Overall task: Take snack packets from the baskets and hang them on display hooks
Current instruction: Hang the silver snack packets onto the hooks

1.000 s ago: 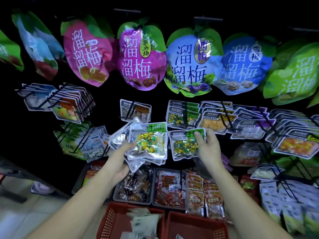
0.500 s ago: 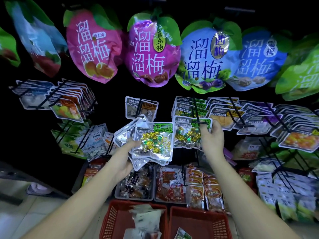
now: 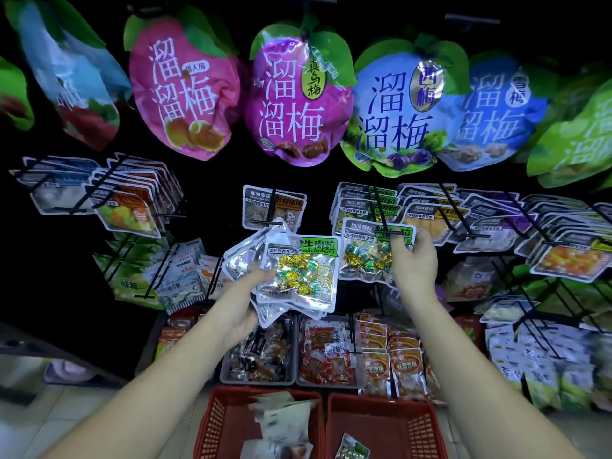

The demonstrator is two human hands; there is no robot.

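Dim shop light against a black backing point(image 3: 208, 193); colour comes mostly off the packaging. Glare streaks the fanned silver foil snack packets point(image 3: 243, 260) and the top of the glossy magenta plum-shaped bag point(image 3: 298, 104). Wide-angle bending curves the edges, where the white-and-green pouches point(image 3: 546, 369) at lower right smear with blur

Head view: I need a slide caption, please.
Right hand holds a candy packet at a display hook while left hand grips a packet stack.
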